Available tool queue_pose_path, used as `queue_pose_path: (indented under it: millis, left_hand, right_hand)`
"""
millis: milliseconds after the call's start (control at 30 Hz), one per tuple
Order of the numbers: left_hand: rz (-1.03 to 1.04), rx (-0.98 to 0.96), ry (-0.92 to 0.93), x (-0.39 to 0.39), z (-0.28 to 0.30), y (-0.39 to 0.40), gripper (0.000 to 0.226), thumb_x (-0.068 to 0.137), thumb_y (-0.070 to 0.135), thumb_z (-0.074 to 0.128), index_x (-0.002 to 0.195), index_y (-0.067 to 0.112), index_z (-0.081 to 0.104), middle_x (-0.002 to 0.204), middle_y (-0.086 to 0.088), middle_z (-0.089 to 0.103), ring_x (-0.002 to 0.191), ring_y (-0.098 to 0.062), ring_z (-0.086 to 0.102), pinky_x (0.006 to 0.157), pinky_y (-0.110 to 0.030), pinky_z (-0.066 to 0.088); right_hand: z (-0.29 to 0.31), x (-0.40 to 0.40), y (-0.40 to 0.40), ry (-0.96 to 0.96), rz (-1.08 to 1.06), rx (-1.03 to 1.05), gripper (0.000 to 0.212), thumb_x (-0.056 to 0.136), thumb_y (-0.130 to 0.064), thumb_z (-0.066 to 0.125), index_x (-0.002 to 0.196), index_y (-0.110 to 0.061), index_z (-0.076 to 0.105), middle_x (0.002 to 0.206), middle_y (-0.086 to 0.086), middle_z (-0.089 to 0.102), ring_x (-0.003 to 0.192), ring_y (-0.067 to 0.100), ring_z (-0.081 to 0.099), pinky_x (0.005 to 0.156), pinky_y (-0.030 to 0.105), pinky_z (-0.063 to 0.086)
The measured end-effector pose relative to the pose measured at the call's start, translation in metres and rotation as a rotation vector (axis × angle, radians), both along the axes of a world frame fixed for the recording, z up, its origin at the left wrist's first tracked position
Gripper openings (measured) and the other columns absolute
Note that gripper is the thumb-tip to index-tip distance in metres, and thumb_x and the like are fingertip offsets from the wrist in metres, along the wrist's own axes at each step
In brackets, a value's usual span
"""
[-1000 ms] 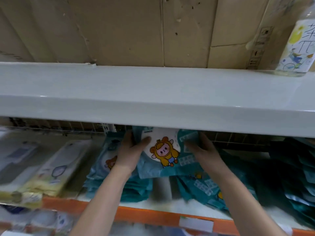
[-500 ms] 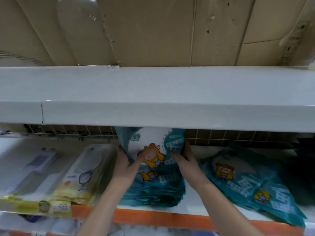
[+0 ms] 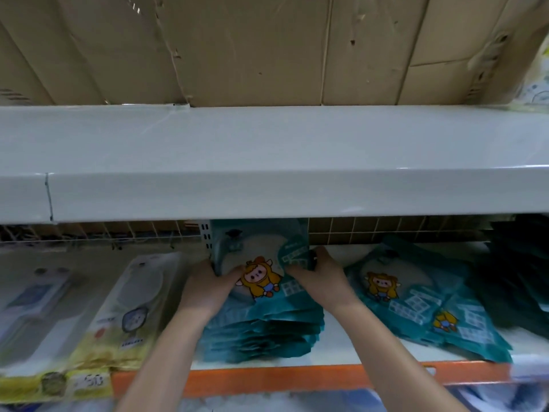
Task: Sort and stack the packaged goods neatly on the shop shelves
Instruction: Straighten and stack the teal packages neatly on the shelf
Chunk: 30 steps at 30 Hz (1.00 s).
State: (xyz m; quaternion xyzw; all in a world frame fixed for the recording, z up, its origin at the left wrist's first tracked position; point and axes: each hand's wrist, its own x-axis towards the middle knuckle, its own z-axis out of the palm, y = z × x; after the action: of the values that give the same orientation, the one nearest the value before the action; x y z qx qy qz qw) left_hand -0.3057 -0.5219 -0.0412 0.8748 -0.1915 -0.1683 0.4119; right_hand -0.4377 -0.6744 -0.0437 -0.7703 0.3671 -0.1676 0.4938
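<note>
- The left hand [image 3: 208, 288] is gripping the left edge of the top teal packet [image 3: 261, 263], thumb lying across the front beside the cartoon figure and fingers curling behind the edge.
- The right hand [image 3: 319, 276] is gripping the right edge of the same packet, fingers wrapping over its upper right corner and thumb pressing on the front.
- The top teal packet is standing tilted up between the two hands, its upper part reaching under the front lip of the upper shelf [image 3: 267, 173], its lower part resting on the teal stack [image 3: 261, 334].
- The teal stack is sitting on the white lower shelf [image 3: 350, 349], just behind the orange front rail [image 3: 297, 379].
- More loose teal packets [image 3: 416, 304] with the same cartoon figure are lying flat and fanned out to the right of the stack, apart from it; darker packets are piling up at the far right edge, too dim to make out.
- Pale yellow packets [image 3: 118, 316] are lying to the left of the stack, blurred, with a price tag [image 3: 92, 380] hanging on their front edge.
- A wire grid [image 3: 386, 230] is running along the back of the lower shelf, and brown cardboard [image 3: 267, 49] is lining the wall above the upper shelf.
</note>
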Motion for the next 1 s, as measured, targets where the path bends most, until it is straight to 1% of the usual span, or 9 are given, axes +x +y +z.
queue_pose_path:
  millis: [67, 133, 233, 433, 500, 567, 667, 800, 1000]
  left_hand:
    - [-0.01, 0.118, -0.021, 0.001, -0.005, 0.003, 0.04, 0.084, 0.053, 0.061, 0.092, 0.014, 0.061, 0.094, -0.007, 0.065, 0.091, -0.024, 0.062, 0.077, -0.033, 0.051]
    - [-0.018, 0.24, -0.069, 0.004, -0.011, 0.005, 0.068, 0.08, 0.066, 0.055, 0.121, 0.011, 0.055, 0.123, -0.015, 0.058, 0.114, -0.032, 0.054, 0.091, -0.04, 0.048]
    - [-0.032, 0.261, -0.037, 0.005, -0.01, 0.005, 0.088, 0.072, 0.073, 0.051, 0.136, 0.013, 0.045, 0.134, -0.015, 0.053, 0.12, -0.034, 0.051, 0.096, -0.045, 0.047]
    - [0.006, 0.369, -0.243, 0.002, 0.006, -0.009, 0.077, 0.082, 0.059, 0.058, 0.138, 0.009, 0.04, 0.133, -0.014, 0.051, 0.118, -0.032, 0.051, 0.087, -0.035, 0.043]
    - [0.031, 0.3, -0.165, 0.0, 0.008, -0.018, 0.076, 0.081, 0.059, 0.059, 0.136, 0.008, 0.044, 0.128, -0.015, 0.055, 0.115, -0.031, 0.053, 0.088, -0.035, 0.044]
    - [0.026, 0.18, -0.045, -0.004, 0.013, -0.026, 0.063, 0.084, 0.05, 0.062, 0.129, 0.008, 0.051, 0.114, -0.013, 0.063, 0.104, -0.028, 0.058, 0.084, -0.033, 0.045]
    - [-0.021, 0.117, -0.025, -0.009, 0.015, -0.027, 0.063, 0.085, 0.043, 0.066, 0.136, 0.012, 0.047, 0.126, -0.011, 0.061, 0.111, -0.027, 0.058, 0.084, -0.031, 0.044]
    - [-0.057, 0.083, -0.044, -0.012, 0.014, -0.021, 0.066, 0.088, 0.036, 0.066, 0.143, 0.012, 0.038, 0.138, -0.01, 0.053, 0.119, -0.026, 0.054, 0.083, -0.026, 0.039]
    - [-0.125, 0.0, 0.009, -0.015, 0.016, -0.019, 0.061, 0.089, 0.025, 0.066, 0.143, 0.013, 0.038, 0.134, -0.007, 0.055, 0.103, -0.014, 0.053, 0.074, -0.015, 0.04]
  right_hand:
    - [-0.006, -0.001, 0.0, 0.148, 0.031, -0.106, 0.048, 0.081, -0.046, 0.066, 0.113, -0.015, 0.049, 0.113, 0.004, 0.059, 0.099, 0.02, 0.059, 0.073, 0.026, 0.044]
    - [-0.012, -0.001, -0.002, 0.256, 0.052, -0.227, 0.055, 0.081, -0.054, 0.061, 0.118, -0.016, 0.048, 0.116, 0.004, 0.051, 0.102, 0.023, 0.057, 0.075, 0.028, 0.042]
    - [-0.018, -0.001, -0.006, 0.224, 0.092, -0.223, 0.063, 0.081, -0.056, 0.059, 0.13, -0.018, 0.046, 0.125, 0.005, 0.048, 0.111, 0.025, 0.054, 0.087, 0.031, 0.045]
    - [-0.011, -0.017, -0.017, 0.105, 0.167, -0.129, 0.067, 0.088, -0.056, 0.053, 0.143, -0.022, 0.037, 0.142, 0.0, 0.044, 0.127, 0.02, 0.046, 0.106, 0.035, 0.04]
    - [-0.006, -0.024, -0.023, 0.099, 0.194, -0.089, 0.069, 0.09, -0.055, 0.051, 0.146, -0.02, 0.033, 0.143, -0.002, 0.042, 0.129, 0.019, 0.045, 0.109, 0.037, 0.038]
    - [-0.003, -0.024, -0.029, 0.074, 0.264, -0.024, 0.052, 0.093, -0.051, 0.049, 0.138, -0.024, 0.047, 0.13, -0.01, 0.052, 0.122, 0.016, 0.052, 0.106, 0.035, 0.041]
    - [0.002, -0.017, -0.032, 0.057, 0.297, 0.082, 0.042, 0.095, -0.052, 0.042, 0.124, -0.026, 0.059, 0.124, -0.005, 0.063, 0.11, 0.013, 0.058, 0.1, 0.032, 0.045]
    - [-0.002, -0.006, -0.04, 0.144, 0.316, 0.033, 0.053, 0.096, -0.056, 0.033, 0.13, -0.021, 0.055, 0.13, 0.003, 0.058, 0.118, 0.021, 0.053, 0.104, 0.038, 0.04]
    - [-0.004, -0.01, -0.039, 0.016, 0.326, 0.204, 0.046, 0.097, -0.053, 0.038, 0.134, -0.029, 0.05, 0.123, -0.009, 0.058, 0.103, 0.008, 0.054, 0.086, 0.021, 0.039]
